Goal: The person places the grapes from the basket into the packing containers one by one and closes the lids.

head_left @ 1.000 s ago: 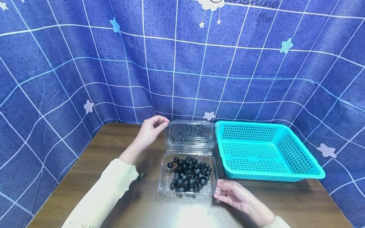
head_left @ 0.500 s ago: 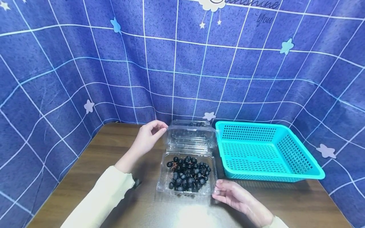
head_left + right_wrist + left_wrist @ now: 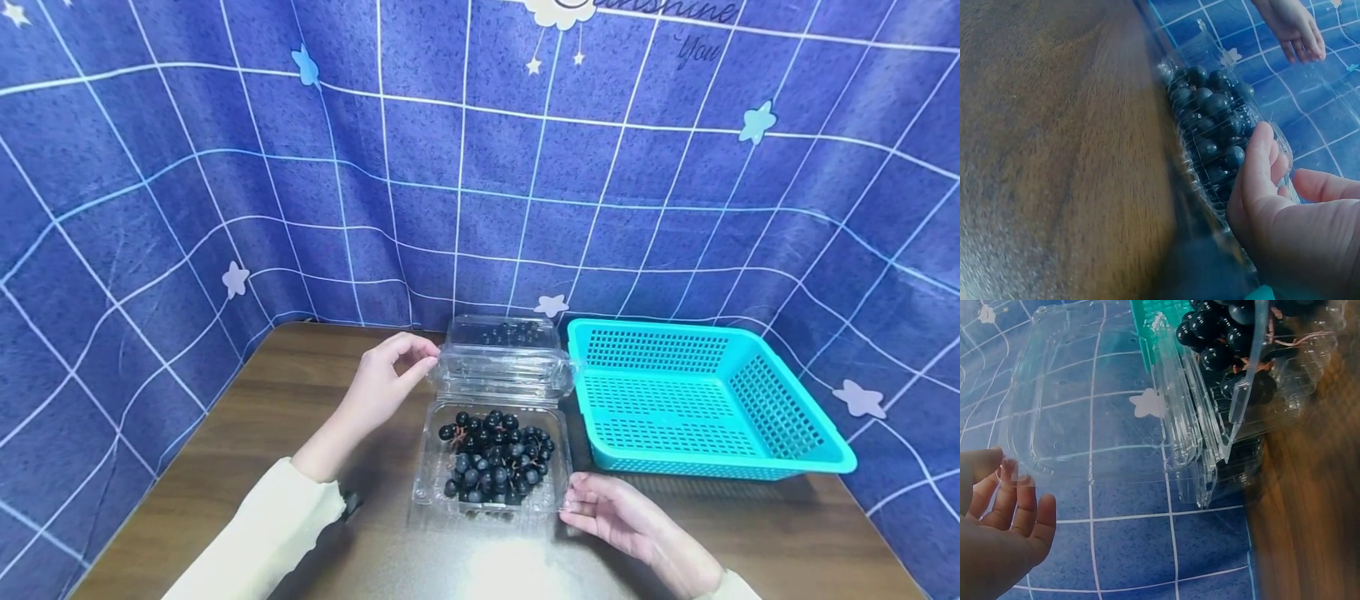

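Black grapes (image 3: 495, 458) on reddish stems lie in the base of a hinged clear plastic fruit box (image 3: 431, 467). My left hand (image 3: 390, 379) pinches the left corner of the raised lid (image 3: 510, 367); in the left wrist view the thumb and fingers (image 3: 1007, 519) meet at the lid's corner tab. The lid stands up from its hinge behind the grapes, and dark round shapes show in its plastic. At the front right corner of the base, my right hand (image 3: 618, 517) holds the side wall. In the right wrist view its fingers (image 3: 1260, 162) lie against the box.
A turquoise perforated basket (image 3: 675, 417) stands right of the box, its left edge close to the lid. The brown wooden table (image 3: 300, 375) ends at a blue checked curtain (image 3: 420, 208) with stars, which hangs behind and on both sides.
My left hand has drawn the lid's free edge up and toward me, from lying back to standing raised. The right hand stays at the box's corner; the base shifted very slightly left.
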`<action>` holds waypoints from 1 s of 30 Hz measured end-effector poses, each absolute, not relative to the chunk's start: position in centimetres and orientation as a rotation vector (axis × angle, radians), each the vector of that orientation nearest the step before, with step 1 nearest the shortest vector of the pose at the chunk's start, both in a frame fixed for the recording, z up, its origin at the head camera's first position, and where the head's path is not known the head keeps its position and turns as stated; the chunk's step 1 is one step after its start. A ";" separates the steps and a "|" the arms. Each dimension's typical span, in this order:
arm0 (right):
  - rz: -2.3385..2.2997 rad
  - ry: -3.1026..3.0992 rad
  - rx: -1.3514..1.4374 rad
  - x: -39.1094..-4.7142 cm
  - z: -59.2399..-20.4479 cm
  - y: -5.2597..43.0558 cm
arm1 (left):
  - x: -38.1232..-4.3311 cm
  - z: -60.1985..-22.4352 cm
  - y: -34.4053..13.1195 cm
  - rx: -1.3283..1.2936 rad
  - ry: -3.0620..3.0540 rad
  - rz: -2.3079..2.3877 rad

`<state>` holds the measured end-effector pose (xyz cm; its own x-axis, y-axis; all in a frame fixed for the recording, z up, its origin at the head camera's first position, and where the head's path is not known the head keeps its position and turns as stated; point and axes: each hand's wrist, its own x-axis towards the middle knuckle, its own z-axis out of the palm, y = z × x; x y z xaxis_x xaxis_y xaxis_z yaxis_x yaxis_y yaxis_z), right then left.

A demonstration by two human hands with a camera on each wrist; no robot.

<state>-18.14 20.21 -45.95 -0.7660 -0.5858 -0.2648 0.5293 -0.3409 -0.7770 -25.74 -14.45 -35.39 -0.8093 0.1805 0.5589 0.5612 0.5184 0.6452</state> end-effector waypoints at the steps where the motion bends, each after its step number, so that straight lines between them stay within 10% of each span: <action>1: -2.131 1.199 -0.081 -18.1 -46.0 20.2 | -25.6 -35.5 -14.5 -0.611 -2.335 -1.205; 30: -2.155 1.246 0.009 -17.4 -45.1 20.3 | -21.4 -38.5 -15.7 -0.751 -2.284 -1.020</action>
<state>-17.42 20.27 -45.09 -0.7949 -0.5221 -0.3091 0.5283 -0.3450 -0.7758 -21.41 -15.67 -38.51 -0.7087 0.2715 0.6512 0.6660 0.5619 0.4906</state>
